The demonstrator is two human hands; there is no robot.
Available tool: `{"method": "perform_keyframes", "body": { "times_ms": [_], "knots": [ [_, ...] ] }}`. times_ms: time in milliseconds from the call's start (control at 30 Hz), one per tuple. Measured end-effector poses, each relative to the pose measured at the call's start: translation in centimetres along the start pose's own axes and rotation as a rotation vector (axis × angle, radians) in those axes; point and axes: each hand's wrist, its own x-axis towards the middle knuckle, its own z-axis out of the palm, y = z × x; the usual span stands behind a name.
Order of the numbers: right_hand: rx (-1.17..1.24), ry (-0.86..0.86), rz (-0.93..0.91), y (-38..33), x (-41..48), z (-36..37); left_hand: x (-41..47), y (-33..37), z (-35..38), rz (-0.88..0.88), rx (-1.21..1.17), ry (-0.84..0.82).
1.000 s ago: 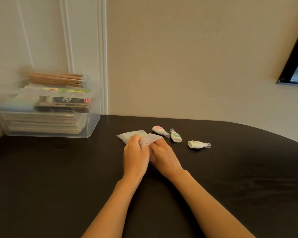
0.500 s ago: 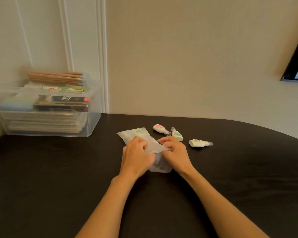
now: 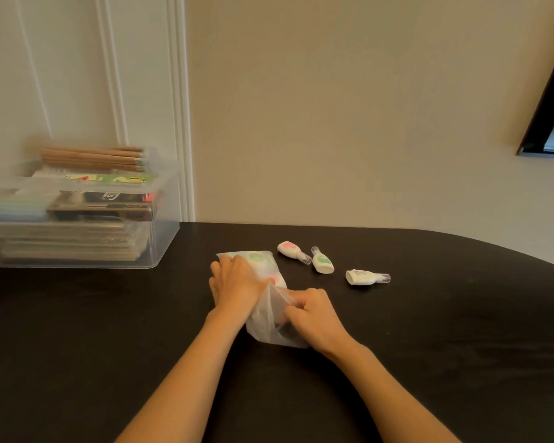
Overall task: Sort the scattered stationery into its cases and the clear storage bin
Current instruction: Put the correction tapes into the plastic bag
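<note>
Head view: frosted translucent plastic pouch (image 3: pixel 264 302) lay flat on the dark tabletop (image 3: pixel 109 330), well right of the clear plastic storage bin (image 3: pixel 160 247) and nearer the person. Left hand (image 3: pixel 234 282) pressed flat on the pouch, fingers straight and together. Right hand (image 3: pixel 311 314) pinched the pouch's near flap, fingers curled tight on it. Three small white correction-tape dispensers (image 3: pixel 322 263) lay loose just right of the pouch.

Risk, as I judged: pulling the flap too steeply could tip out the pieces already inside.

Pouch's long axis ran away from the person, mouth at the near end.
</note>
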Motion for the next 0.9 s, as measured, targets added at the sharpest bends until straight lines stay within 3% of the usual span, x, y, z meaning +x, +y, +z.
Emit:
{"method": "perform_keyframes", "body": {
  "times_ms": [133, 400, 567, 767, 900],
  "knots": [
    [-0.129, 0.017, -0.033, 0.5, 0.8, 0.6, 1.0, 0.1, -0.3, 0.013, -0.038, -0.081],
    [-0.107, 0.014, -0.082, 0.8, 0.9, 0.5, 1.9, -0.8, -1.7, 0.072, -0.077, -0.255],
    [-0.121, 0.002, -0.169, -0.2, 0.1, 0.3, 1.5, -1.2, -1.6, 0.035, -0.054, -0.195],
    [-0.137, -0.008, -0.197, -0.5, 0.0, 0.3, 0.9, -2.3, -1.1, -0.104, -0.209, -0.067],
    [-0.133, -0.017, -0.220, -0.6, -0.3, 0.5, 0.4, -2.4, -0.8, -0.039, -0.169, 0.078]
  ]
}}
